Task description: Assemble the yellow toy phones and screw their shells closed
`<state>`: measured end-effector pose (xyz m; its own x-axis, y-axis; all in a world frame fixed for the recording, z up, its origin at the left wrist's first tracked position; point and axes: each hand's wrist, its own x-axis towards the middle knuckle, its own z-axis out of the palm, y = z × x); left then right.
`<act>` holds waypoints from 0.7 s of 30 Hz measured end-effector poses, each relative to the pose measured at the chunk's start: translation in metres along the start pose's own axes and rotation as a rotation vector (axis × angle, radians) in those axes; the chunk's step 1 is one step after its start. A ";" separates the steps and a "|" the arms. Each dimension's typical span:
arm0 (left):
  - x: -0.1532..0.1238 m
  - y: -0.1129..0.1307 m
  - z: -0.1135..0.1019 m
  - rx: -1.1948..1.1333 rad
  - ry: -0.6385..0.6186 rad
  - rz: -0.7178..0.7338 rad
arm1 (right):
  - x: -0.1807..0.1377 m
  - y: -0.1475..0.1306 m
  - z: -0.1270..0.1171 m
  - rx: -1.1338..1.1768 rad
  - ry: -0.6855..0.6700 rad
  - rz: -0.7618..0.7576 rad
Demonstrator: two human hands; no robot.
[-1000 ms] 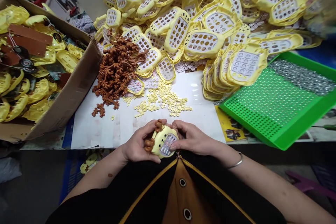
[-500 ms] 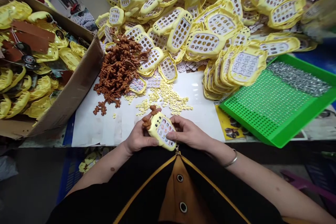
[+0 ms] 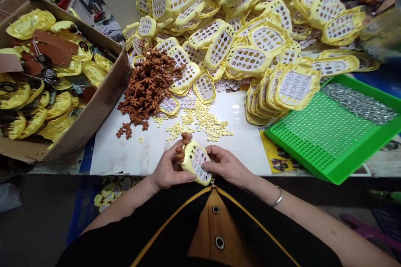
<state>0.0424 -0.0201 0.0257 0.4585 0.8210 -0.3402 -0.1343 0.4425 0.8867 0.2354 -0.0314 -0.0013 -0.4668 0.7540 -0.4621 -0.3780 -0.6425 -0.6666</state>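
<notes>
Both my hands hold one small yellow toy phone shell [image 3: 196, 162] with brown ears at the near edge of the white sheet [image 3: 131, 150]. My left hand [image 3: 167, 169] wraps round its left side, thumb under it. My right hand [image 3: 224, 164] grips its right side, fingers pressing on the keypad face. Just beyond the hands lie several small yellow button pieces [image 3: 203, 123]. A heap of brown ear parts [image 3: 147, 85] lies further to the left.
A big pile of yellow keypad shells [image 3: 250, 29] covers the far table. A green perforated tray [image 3: 328, 129] with metal screws [image 3: 360, 102] sits at right. A cardboard box [image 3: 90, 104] of yellow shells and boards stands at left.
The toy shell has turned in my hands so its keypad faces up and to the right. Both hands stayed at the table's near edge; the view shifted slightly.
</notes>
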 end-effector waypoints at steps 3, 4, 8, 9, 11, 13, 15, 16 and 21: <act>-0.004 -0.002 0.000 -0.020 0.007 -0.036 | 0.001 0.002 0.000 -0.036 0.002 0.010; -0.005 -0.003 0.000 -0.027 0.010 -0.039 | 0.001 0.002 0.000 -0.048 0.001 0.016; -0.006 -0.004 -0.003 -0.032 -0.012 0.003 | 0.005 -0.002 -0.001 -0.070 -0.070 0.022; -0.006 -0.004 -0.003 -0.029 -0.033 0.012 | 0.007 -0.003 -0.002 -0.072 -0.106 0.013; -0.004 -0.003 -0.005 -0.015 -0.085 0.027 | 0.011 -0.004 -0.003 -0.092 -0.168 -0.025; -0.003 -0.003 -0.006 -0.005 -0.131 0.053 | 0.015 -0.004 -0.004 -0.172 -0.176 -0.095; -0.002 -0.003 -0.007 -0.003 -0.162 0.082 | 0.017 -0.003 -0.005 -0.294 -0.157 -0.173; -0.002 -0.003 -0.008 -0.004 -0.169 0.094 | 0.018 -0.003 -0.005 -0.353 -0.153 -0.207; 0.003 -0.003 -0.011 0.018 -0.184 0.096 | 0.018 -0.007 -0.009 -0.578 -0.249 -0.367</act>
<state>0.0342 -0.0149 0.0182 0.5973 0.7786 -0.1922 -0.1699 0.3571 0.9185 0.2370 -0.0117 -0.0101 -0.5854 0.8093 -0.0483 -0.0947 -0.1274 -0.9873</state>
